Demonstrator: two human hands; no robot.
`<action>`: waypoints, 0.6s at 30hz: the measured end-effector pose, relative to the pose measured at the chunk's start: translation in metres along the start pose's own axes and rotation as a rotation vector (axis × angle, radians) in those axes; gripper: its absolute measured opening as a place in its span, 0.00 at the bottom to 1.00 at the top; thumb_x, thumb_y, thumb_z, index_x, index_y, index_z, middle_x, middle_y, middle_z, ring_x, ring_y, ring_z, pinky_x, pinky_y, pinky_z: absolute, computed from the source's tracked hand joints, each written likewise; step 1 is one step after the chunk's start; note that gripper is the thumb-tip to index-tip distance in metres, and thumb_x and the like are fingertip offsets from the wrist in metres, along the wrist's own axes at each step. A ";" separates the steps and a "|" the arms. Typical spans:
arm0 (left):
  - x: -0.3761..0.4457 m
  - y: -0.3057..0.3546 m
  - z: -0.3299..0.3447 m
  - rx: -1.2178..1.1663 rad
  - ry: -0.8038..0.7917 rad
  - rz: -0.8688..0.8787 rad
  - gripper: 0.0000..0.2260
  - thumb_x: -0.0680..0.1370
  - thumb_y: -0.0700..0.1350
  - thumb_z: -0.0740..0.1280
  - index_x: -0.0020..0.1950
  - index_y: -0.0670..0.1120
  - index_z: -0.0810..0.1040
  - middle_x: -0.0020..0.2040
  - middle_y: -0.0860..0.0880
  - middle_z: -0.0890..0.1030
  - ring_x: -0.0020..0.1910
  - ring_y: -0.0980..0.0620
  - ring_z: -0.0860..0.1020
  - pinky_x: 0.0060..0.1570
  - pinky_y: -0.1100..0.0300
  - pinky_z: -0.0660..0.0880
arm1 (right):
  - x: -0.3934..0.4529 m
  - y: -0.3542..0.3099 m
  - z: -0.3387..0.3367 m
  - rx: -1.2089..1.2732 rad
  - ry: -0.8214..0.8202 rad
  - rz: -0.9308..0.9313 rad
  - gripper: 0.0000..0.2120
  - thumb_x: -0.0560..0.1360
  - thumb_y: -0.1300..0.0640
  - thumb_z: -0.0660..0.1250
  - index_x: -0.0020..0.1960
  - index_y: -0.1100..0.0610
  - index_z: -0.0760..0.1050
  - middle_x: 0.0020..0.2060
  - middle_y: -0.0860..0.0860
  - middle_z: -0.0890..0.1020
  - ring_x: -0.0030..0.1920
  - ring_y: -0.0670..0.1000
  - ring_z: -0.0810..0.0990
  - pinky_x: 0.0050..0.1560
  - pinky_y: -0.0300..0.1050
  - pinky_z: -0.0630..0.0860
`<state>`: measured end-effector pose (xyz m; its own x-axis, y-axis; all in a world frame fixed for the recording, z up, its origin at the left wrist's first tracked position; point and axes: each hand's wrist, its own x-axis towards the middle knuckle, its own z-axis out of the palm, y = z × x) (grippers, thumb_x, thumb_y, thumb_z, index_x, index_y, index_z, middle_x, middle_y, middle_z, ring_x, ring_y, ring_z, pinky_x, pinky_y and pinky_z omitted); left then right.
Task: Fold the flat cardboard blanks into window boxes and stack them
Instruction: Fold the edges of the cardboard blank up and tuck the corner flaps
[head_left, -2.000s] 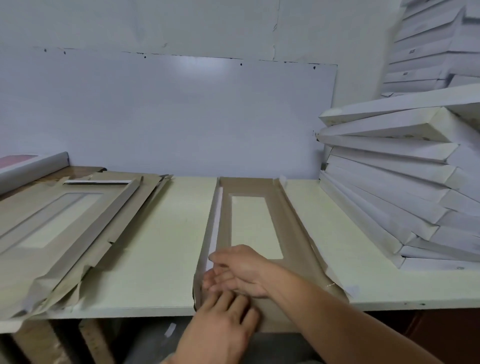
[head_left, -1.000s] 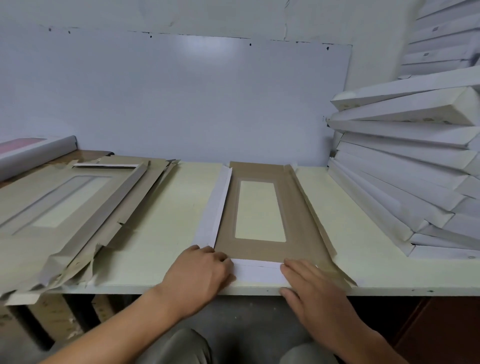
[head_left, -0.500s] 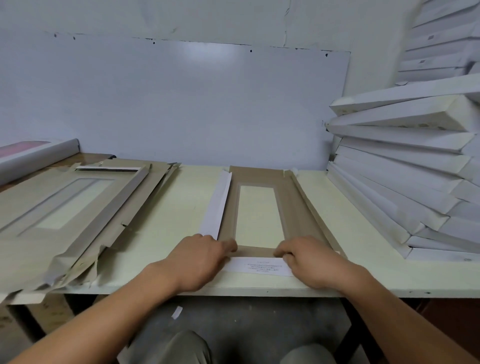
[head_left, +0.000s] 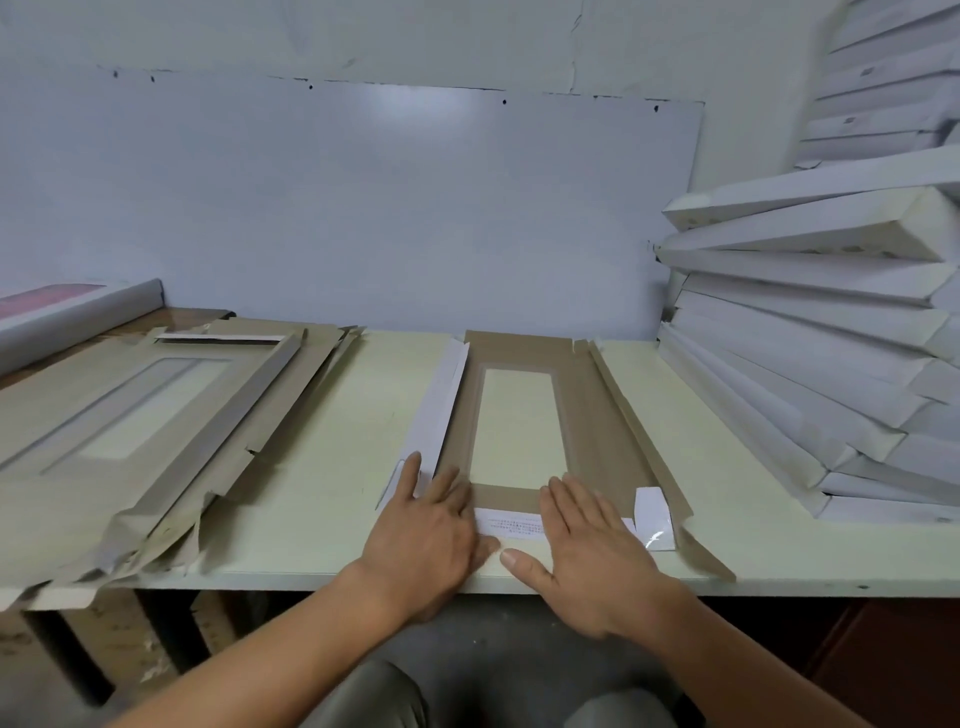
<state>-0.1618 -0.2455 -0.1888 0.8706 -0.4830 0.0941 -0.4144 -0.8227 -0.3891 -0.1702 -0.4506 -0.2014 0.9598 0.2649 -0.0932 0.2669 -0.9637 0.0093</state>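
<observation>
blank: cardboard blank (head_left: 602, 441) lies flat on the surface (head_left: 322, 467), long axis running away from the person
left hand (head_left: 431, 525): flat, pressing near-left corner
right hand (head_left: 592, 540): flat on white end flap (head_left: 511, 524)
nearer: both equally, either side of the flap

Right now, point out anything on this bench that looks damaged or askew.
The pile of flat blanks on the left looks rough: its near edges are torn and crumpled and overhang the table edge. The stack of folded boxes on the right leans, fanned unevenly. The blank under both hands looks intact.
</observation>
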 end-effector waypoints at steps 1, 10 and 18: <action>0.000 -0.001 -0.002 0.000 -0.013 -0.022 0.26 0.84 0.57 0.44 0.69 0.42 0.70 0.70 0.43 0.69 0.74 0.44 0.58 0.73 0.37 0.42 | -0.002 0.003 -0.002 -0.075 0.002 0.012 0.50 0.69 0.25 0.28 0.80 0.58 0.37 0.80 0.54 0.39 0.78 0.51 0.32 0.76 0.53 0.32; 0.020 0.025 -0.029 -0.423 0.103 0.090 0.19 0.71 0.34 0.59 0.61 0.47 0.70 0.52 0.47 0.75 0.53 0.44 0.72 0.60 0.55 0.63 | 0.039 0.059 -0.065 -0.014 -0.003 -0.067 0.18 0.83 0.53 0.50 0.59 0.51 0.78 0.60 0.49 0.78 0.71 0.51 0.65 0.74 0.59 0.48; -0.009 -0.033 -0.019 -0.602 0.033 0.291 0.10 0.65 0.33 0.60 0.38 0.48 0.70 0.51 0.53 0.69 0.52 0.52 0.65 0.53 0.57 0.65 | 0.050 0.146 -0.075 -0.387 -0.085 -0.063 0.39 0.72 0.72 0.56 0.77 0.44 0.60 0.80 0.46 0.50 0.79 0.53 0.47 0.71 0.51 0.62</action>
<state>-0.1614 -0.2201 -0.1593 0.6961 -0.7116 0.0946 -0.7153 -0.6764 0.1754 -0.0765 -0.5760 -0.1302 0.9342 0.3034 -0.1874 0.3535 -0.8575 0.3738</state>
